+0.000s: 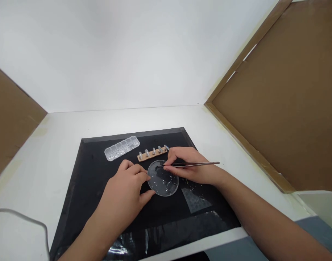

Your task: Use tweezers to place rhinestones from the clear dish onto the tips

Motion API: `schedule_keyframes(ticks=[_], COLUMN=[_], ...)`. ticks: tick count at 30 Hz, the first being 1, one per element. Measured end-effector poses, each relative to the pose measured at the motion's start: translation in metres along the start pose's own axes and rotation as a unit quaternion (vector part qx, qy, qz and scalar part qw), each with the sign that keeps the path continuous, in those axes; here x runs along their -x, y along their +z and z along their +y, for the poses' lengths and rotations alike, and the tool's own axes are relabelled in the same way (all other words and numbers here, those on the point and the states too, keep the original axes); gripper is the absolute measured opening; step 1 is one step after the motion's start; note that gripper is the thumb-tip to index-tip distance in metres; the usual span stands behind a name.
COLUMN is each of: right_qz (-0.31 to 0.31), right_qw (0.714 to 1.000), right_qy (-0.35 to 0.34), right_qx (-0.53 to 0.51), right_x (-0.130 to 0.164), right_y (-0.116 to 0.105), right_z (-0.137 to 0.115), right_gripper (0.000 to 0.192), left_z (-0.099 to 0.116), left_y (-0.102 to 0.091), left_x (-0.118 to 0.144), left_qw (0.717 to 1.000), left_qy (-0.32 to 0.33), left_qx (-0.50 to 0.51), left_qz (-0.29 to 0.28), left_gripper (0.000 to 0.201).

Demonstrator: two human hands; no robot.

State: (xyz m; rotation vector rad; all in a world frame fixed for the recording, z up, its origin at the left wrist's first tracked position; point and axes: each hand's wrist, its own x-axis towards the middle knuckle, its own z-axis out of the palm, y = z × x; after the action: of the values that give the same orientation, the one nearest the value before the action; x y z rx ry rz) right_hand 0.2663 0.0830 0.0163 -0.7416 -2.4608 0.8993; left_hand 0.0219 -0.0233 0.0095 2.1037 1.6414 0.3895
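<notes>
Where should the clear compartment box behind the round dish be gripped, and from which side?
Judging by its shape, pinch the box across its narrow width near the middle, coming from above. It lies flat on the black mat as a long, thin strip, so the long edges offer the only close-set faces. Its left end is free; the wooden strip and right hand crowd the right.

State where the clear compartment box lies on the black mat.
In the head view, the clear compartment box lies at the mat's far left, just left of the wooden strip and beyond the left hand.
</notes>
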Motion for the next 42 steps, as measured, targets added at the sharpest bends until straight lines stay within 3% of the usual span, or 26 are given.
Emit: schedule_keyframes(ticks=[15, 23, 29, 42], right_qz=[0.018, 0.124, 0.190, 0.177], right_qw=[0.999, 0.991, 0.980, 0.984], right_qy=[0.022, 0.027, 0.027, 0.035], right_qx=[-0.036, -0.050, -0.055, -0.011], right_x=[0.001, 0.003, 0.002, -0.008], right_y=[0.000, -0.010, -0.004, 0.006], right_z=[0.005, -0.002, 0.002, 0.002], right_gripper=[0.018, 0.016, 0.015, 0.018], left_z=[0.002, 0.001, 0.001, 0.001], left_y=[-0.002, 0.000, -0.001, 0.000], left_x=[0.001, 0.000, 0.002, 0.001], left_qw=[1.000, 1.000, 1.000, 1.000], left_qy=[-0.006, 0.000, 0.000, -0.002], left_qx=[-0.005, -0.012, -0.008, -0.002], left_qz=[-0.009, -0.001, 0.000, 0.001], left_gripper=[0.026, 0.026, 0.025, 0.024])
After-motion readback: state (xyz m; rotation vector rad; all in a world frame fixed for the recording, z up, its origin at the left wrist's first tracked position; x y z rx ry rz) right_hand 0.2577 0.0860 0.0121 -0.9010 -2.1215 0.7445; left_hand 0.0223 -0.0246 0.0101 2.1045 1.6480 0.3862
